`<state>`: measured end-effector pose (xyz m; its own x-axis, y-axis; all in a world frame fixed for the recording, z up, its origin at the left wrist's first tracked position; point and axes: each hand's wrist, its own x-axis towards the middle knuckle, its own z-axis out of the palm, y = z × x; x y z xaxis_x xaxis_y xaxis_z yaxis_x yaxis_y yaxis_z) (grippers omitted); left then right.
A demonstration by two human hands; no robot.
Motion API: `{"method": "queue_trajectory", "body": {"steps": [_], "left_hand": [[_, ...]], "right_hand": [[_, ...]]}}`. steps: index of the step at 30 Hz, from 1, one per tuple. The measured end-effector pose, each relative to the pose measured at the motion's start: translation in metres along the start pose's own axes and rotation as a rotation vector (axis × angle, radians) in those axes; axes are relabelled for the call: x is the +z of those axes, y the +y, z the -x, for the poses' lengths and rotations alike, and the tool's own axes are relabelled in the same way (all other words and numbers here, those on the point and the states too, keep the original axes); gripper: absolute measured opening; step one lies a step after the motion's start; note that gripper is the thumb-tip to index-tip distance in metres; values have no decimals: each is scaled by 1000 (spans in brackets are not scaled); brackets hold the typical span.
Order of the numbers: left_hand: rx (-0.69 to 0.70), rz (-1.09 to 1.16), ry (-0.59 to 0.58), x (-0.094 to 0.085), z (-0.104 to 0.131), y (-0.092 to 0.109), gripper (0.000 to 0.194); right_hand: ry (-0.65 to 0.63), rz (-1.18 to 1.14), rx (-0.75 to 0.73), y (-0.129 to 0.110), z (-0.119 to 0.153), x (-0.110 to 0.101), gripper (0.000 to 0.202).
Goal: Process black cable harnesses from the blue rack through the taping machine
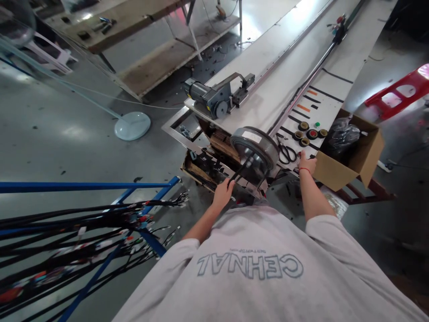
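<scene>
a thin dark strand (237, 173) runs from the left hand (224, 193) to a round metal drum (255, 146); black-handled scissors (287, 153) lie on the white tabletop (256, 112), near the right hand (307, 164).

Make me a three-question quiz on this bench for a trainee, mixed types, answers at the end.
1. True or false: the scissors lie between the round metal drum and the right hand.
2. What is in the cardboard box?
A) scissors
B) a plastic bag
C) the motor
3. Fill in: the ____ hand holds a slim black piece.

Key: 1 true; 2 B; 3 left.
</scene>
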<state>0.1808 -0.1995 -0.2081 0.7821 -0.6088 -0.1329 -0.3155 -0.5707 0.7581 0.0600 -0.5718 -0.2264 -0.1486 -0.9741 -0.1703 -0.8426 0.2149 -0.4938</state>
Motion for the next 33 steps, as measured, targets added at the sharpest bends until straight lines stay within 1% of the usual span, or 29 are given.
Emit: {"method": "queue_trajectory", "body": {"steps": [7, 11, 14, 18, 23, 27, 32, 33], "left_hand": [[9, 17, -32, 16, -24, 16, 35], [25, -8, -15, 21, -33, 19, 37], [36, -8, -9, 22, -34, 18, 37], [5, -34, -33, 18, -22, 11, 36], [-73, -115, -84, 5, 11, -12, 33], [-126, -66, -166, -7, 32, -27, 34], [-78, 62, -140, -9, 37, -26, 39], [-72, 82, -155, -8, 37, -27, 39]], "right_hand": [[3, -7, 24, -1, 0, 0, 73], [8, -14, 21, -1, -1, 1, 72], [12, -12, 23, -1, -2, 2, 72], [16, -1, 16, -1, -2, 1, 73], [4, 7, 19, -3, 0, -1, 70], [0, 4, 18, -4, 0, -2, 69], [6, 7, 15, -3, -1, -1, 68], [10, 6, 13, -3, -1, 0, 68]]}}
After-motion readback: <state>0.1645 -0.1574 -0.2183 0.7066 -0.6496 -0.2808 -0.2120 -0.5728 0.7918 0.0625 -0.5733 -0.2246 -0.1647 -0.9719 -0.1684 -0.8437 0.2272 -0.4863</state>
